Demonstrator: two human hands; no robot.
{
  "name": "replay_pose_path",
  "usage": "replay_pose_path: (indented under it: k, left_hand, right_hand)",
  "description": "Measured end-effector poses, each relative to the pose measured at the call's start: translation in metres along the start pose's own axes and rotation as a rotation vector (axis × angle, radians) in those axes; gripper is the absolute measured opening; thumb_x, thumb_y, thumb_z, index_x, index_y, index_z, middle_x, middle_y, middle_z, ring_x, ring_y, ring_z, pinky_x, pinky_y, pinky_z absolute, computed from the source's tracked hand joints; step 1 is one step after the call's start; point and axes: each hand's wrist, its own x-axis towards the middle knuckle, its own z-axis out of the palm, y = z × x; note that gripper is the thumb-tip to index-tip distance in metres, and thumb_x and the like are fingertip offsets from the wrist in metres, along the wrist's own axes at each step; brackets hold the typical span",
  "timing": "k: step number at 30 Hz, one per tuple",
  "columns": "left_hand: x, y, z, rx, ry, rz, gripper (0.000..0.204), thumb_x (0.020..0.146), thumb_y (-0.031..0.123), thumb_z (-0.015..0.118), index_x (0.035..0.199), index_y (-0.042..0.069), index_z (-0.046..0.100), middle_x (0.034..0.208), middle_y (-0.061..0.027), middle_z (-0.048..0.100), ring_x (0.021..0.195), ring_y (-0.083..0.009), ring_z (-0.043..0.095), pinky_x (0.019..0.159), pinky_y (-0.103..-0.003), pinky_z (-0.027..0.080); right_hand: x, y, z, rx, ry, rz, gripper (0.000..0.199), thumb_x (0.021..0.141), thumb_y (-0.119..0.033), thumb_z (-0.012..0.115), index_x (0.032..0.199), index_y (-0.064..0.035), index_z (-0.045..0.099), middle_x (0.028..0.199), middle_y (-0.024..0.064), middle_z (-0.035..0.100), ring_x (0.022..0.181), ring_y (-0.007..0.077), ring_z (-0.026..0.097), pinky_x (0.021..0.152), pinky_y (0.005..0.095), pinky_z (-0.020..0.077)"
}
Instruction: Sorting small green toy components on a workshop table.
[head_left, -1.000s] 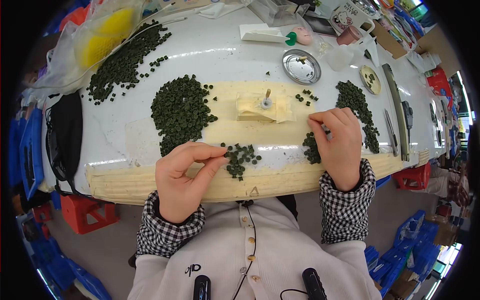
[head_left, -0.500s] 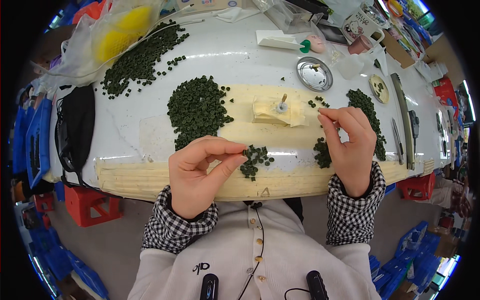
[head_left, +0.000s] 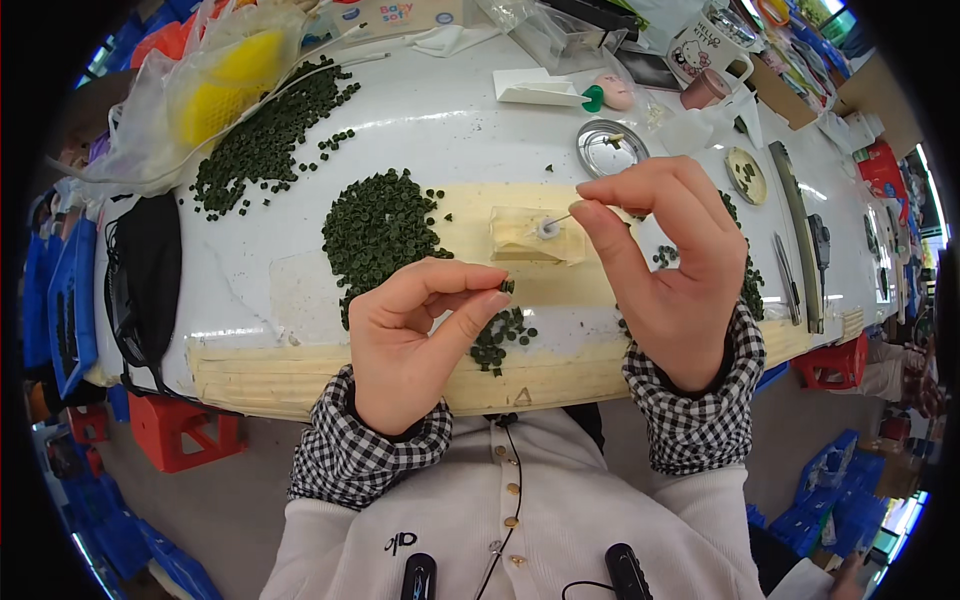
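Note:
My left hand (head_left: 408,335) pinches a small dark green piece (head_left: 507,286) between thumb and forefinger, above a little heap of like pieces (head_left: 500,340). With thumb and forefinger, my right hand (head_left: 672,255) grips a thin stick (head_left: 562,218); its upper end is hidden by the fingertips. The stick's lower end reaches a small round white holder (head_left: 547,229) on a block (head_left: 513,236) wrapped in cream tape. To the left of the block lies a large pile of green pieces (head_left: 380,235).
Another green pile (head_left: 265,140) spreads at the back left, beside a plastic bag (head_left: 215,95). Behind my right hand are a round metal lid (head_left: 603,148) and a cream dish (head_left: 745,175). Tweezers (head_left: 785,270) lie at the right. Cream tape (head_left: 300,375) covers the table's front edge.
My right hand has moved left to the block and taken hold of the stick standing in the white holder. My left hand has shifted slightly right, still pinching the green piece.

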Motion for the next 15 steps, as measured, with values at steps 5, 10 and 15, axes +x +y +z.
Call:
replay_pose_path:
  k: [5,10,15]
  left_hand:
    - [0.000,0.001,0.002,-0.046,-0.003,-0.037,0.017,0.086,-0.007,0.065,0.102,-0.006,0.066,0.098,-0.0105,0.066,0.092,-0.0136,0.064,0.083,-0.025,0.051]
    - [0.001,-0.002,0.001,-0.005,-0.019,0.002,0.018,0.086,-0.009,0.063,0.103,-0.006,0.064,0.099,-0.0126,0.068,0.091,-0.0160,0.066,0.083,-0.027,0.053]
    - [0.001,-0.001,0.001,0.014,-0.023,0.006,0.018,0.086,-0.009,0.063,0.103,-0.006,0.064,0.100,-0.0126,0.068,0.092,-0.0157,0.066,0.083,-0.026,0.053]
  right_hand:
    - [-0.010,-0.006,0.006,0.535,-0.146,0.162,0.016,0.096,-0.011,0.057,0.099,0.0041,0.053,0.091,0.0089,0.061,0.083,0.0141,0.062,0.079,0.0276,0.0499]
    - [-0.011,-0.006,0.010,0.651,-0.233,0.230,0.017,0.098,-0.013,0.053,0.100,0.0039,0.049,0.092,0.0100,0.060,0.086,0.0140,0.064,0.078,0.0259,0.0521]
    - [-0.010,-0.005,0.009,0.599,-0.256,0.185,0.016,0.098,-0.012,0.054,0.099,0.0035,0.050,0.092,0.0095,0.060,0.085,0.0141,0.064,0.077,0.0254,0.0528]
